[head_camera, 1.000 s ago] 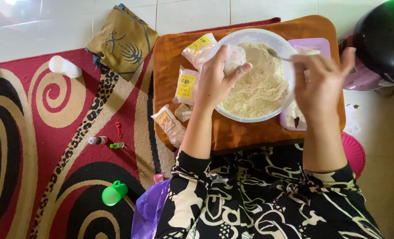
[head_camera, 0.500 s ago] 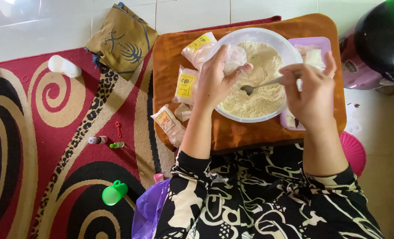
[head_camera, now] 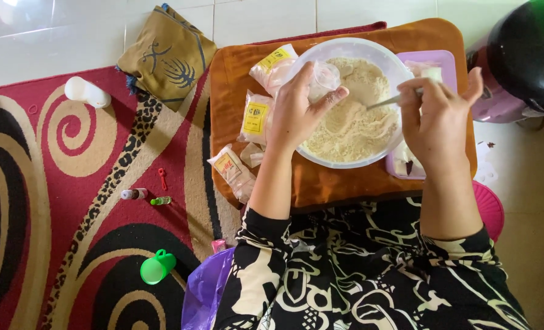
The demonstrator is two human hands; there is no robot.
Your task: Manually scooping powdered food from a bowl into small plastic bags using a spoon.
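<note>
Left hand (head_camera: 296, 116): closed around a small clear cup (head_camera: 324, 79) held over the white bowl (head_camera: 321, 52) of pale flour on the orange board (head_camera: 345, 183). Right hand (head_camera: 437, 122): pinching a spoon (head_camera: 394, 99), tip in the flour. Sealed packets (head_camera: 256, 116) just beside the bowl.

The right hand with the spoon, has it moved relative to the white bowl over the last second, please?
Yes. The right hand has dropped from the white bowl's far right rim toward the person, spoon reaching leftward into the flour.
</note>
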